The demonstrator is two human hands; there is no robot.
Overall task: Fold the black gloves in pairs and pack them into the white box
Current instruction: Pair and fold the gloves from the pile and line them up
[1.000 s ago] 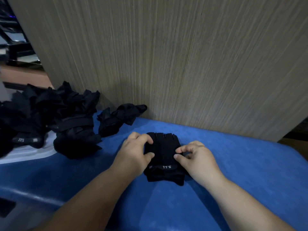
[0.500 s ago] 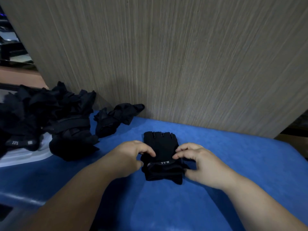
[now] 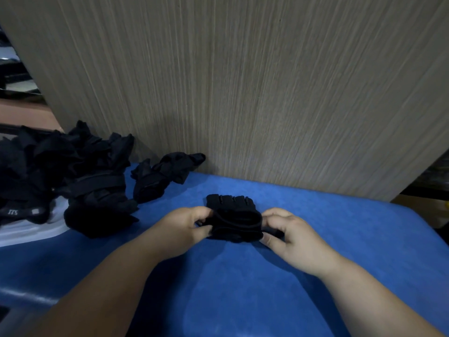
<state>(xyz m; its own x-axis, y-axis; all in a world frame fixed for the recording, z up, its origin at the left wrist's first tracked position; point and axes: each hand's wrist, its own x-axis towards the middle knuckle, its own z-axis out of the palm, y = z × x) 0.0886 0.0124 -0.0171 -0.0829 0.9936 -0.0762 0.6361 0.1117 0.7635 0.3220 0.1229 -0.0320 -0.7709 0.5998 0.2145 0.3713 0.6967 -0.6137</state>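
Centre of frame: black fingerless fabric glove pair (image 3: 234, 221) lay on the blue cloth-covered table (image 3: 243, 288), finger stubs pointing toward the grey wood-grain panel (image 3: 243, 93). Left hand (image 3: 189, 227) pinched the pair's left edge, thumb and fingers clamped on the fabric. Right hand (image 3: 289, 234) pinched the right edge the same way. Change vs 1 s ago: the pair was flat then, white logo showing on the cuff, both hands on top. By 0.5 s ago the hands had slid down to the cuff. Now the cuff end was raised and rolling over toward the finger end, logo out of sight. Judged: fold of this pair underway, not finished, and it was not yet packed. Heap of loose black gloves (image 3: 80, 176) sat at left of frame, 1 separate crumpled black glove (image 3: 165, 176) just right of it. White flat surface (image 3: 26, 229) showed under the heap at the left edge, possibly the white box, could not tell.
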